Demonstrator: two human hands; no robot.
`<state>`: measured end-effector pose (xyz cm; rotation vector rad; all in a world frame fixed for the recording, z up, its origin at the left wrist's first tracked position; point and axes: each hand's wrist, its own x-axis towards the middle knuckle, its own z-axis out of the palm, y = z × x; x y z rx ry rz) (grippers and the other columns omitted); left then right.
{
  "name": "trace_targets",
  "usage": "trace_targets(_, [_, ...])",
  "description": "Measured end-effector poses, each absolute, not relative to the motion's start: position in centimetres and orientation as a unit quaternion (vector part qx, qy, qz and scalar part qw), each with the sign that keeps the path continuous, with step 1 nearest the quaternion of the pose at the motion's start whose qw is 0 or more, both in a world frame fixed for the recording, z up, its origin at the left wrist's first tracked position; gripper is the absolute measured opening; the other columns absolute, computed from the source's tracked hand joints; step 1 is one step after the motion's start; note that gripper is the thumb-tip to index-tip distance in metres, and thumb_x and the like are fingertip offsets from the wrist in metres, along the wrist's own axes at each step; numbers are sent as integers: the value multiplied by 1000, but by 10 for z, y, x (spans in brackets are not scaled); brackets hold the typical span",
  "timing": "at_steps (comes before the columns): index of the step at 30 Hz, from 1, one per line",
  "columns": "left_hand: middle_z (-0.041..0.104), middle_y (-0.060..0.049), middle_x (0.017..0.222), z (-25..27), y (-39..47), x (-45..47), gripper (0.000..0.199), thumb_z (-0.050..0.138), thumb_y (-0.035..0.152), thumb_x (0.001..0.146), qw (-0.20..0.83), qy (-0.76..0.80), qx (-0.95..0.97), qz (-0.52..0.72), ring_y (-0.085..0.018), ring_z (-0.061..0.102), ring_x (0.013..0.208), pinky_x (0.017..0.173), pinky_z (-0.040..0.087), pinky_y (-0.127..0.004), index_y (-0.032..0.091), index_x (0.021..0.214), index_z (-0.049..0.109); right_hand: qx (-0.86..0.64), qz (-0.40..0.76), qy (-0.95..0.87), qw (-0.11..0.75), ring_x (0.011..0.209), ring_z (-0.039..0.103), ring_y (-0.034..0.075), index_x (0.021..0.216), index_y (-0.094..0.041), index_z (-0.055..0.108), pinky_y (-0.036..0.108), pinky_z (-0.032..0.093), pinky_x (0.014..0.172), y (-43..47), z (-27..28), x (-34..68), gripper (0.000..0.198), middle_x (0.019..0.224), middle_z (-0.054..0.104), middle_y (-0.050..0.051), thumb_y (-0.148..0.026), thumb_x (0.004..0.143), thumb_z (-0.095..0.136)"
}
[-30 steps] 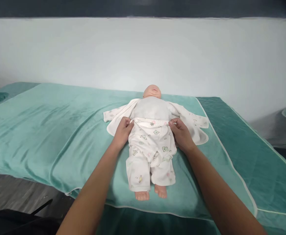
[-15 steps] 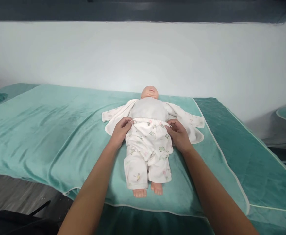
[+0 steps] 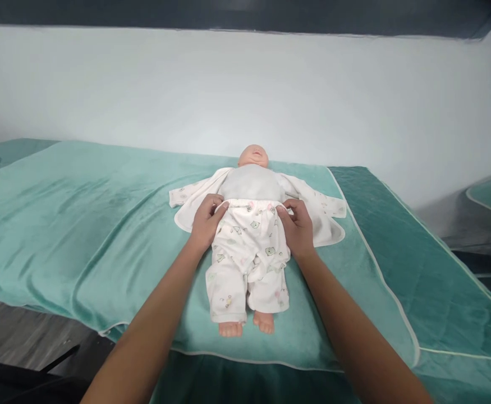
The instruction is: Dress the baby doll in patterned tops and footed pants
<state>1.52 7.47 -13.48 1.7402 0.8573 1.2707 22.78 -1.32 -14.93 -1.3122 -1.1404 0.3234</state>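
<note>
A baby doll lies on its back, head toward the wall and bare feet toward me. White printed baby pants cover its legs up to the waist. Its white jacket is spread open at both sides, baring the grey torso. My left hand pinches the waistband at the left hip, thumb on top of the cloth. At the other hip my right hand grips the waistband between thumb and fingers. Some fingertips of both hands are hidden behind the fabric.
The doll rests on a light green blanket with pale piping, laid over a darker green quilted cover. Behind the bed stands a white wall. Grey floor shows at the lower left, beside a black object.
My right thumb has moved inward over the waistband, and my left thumb presses further onto it. The whole view has shifted slightly; the doll lies as before.
</note>
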Motion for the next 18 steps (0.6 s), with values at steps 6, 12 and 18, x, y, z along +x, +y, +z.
trace_targets(6, [44, 4, 71, -134, 102, 20, 23, 58, 35, 88, 329, 420, 642, 551, -13, 41, 67, 65, 35, -27, 22, 74, 45, -577, 184, -474, 640, 71, 50, 14, 86, -24, 58, 28, 43, 63, -10, -151, 235, 19, 84, 57, -2, -42, 85, 65])
trace_targets(12, [42, 4, 69, -137, 116, 25, 26, 63, 35, 85, 417, 405, 628, 517, -13, 40, 67, 65, 33, -26, 21, 73, 44, -572, 233, -446, 648, 67, 47, 14, 86, -25, 56, 27, 40, 59, -7, -155, 240, 23, 78, 53, -2, -45, 83, 67])
trace_targets(18, [45, 4, 71, -131, 101, 25, 32, 70, 45, 79, 551, 381, 577, 467, -12, 40, 64, 61, 32, -24, 21, 79, 48, -593, 192, -438, 648, 73, 51, 16, 88, -25, 56, 29, 44, 67, -5, -157, 241, 24, 83, 55, -1, -48, 85, 63])
